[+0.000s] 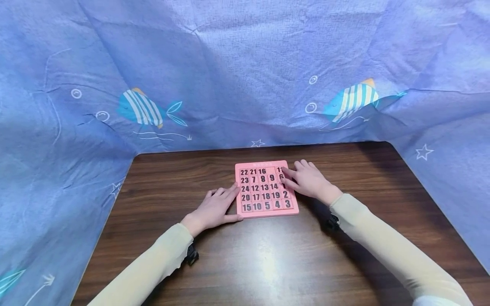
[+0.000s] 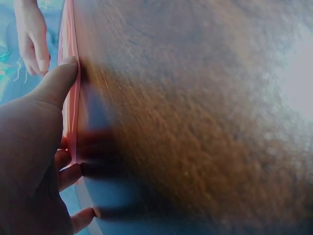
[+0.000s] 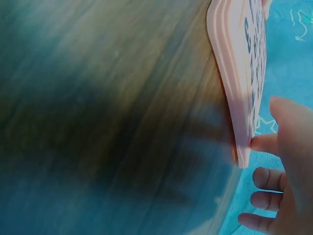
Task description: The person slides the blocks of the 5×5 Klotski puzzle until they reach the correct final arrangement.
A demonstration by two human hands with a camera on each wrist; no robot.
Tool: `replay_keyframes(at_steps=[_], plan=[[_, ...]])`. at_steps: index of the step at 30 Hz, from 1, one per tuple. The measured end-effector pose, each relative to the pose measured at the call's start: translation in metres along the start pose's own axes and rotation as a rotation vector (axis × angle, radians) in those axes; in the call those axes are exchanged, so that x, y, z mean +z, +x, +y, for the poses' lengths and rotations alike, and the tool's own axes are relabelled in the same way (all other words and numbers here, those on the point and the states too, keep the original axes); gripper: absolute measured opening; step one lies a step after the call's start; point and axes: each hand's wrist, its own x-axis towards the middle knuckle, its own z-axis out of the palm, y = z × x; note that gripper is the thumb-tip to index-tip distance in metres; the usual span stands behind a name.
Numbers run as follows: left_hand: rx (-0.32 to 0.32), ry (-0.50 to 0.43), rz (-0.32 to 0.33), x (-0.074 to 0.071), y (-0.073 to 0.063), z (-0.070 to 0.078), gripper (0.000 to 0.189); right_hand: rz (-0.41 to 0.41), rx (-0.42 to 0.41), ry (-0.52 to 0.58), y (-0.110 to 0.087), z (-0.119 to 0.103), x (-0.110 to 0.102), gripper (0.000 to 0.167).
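Note:
A pink sliding number puzzle [image 1: 250,165] lies flat on the wooden table, its black-numbered tiles set in rows. An open slot shows in the top row, to the right of tile 16. My left hand [image 1: 214,208] rests at the puzzle's left side, thumb by the lower left corner and index fingertip on the left rim. From the right, my right hand [image 1: 311,180] reaches over the rim, index finger on the top-right tile [image 1: 279,169] and thumb over the tiles below. Those fingers partly cover the right column. In the right wrist view, the other fingers hang beyond the puzzle's edge.
The brown wooden table [image 1: 249,263] extends around the puzzle, with a bright reflection in front. A blue curtain [image 1: 245,76] printed with striped fish hangs behind and along both sides. Each wrist carries a small black device below its pale sleeve.

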Motion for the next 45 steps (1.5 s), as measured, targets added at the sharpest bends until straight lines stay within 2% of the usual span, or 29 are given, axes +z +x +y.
replay_keyframes(at_steps=[5, 9, 13, 18, 21, 30, 39, 45], plan=[[0.005, 0.002, 0.002, 0.002, 0.001, -0.001, 0.095, -0.020, -0.044, 0.040, 0.006, -0.007, 0.004, 0.053], [0.001, 0.000, -0.001, 0.003, 0.002, -0.001, 0.095, -0.017, -0.048, 0.060, 0.008, -0.010, 0.004, 0.052], [-0.001, -0.003, 0.001, 0.002, 0.000, 0.000, 0.094, 0.019, -0.052, 0.061, -0.002, -0.006, 0.001, 0.046], [0.000, 0.001, 0.007, 0.000, -0.002, -0.001, 0.095, 0.011, -0.094, 0.059, -0.018, 0.001, 0.000, 0.044], [-0.003, 0.002, 0.002, -0.001, -0.002, -0.001, 0.095, -0.001, -0.086, 0.062, -0.020, 0.004, 0.003, 0.046], [-0.009, 0.005, -0.003, 0.000, -0.001, 0.000, 0.095, -0.020, -0.042, 0.047, -0.006, 0.009, 0.006, 0.050], [-0.016, 0.009, 0.000, 0.000, -0.001, -0.001, 0.095, -0.024, -0.153, 0.099, -0.032, 0.002, 0.001, 0.044], [-0.008, 0.009, -0.001, 0.001, 0.000, 0.000, 0.094, -0.032, -0.103, 0.101, -0.025, 0.006, 0.006, 0.047]])
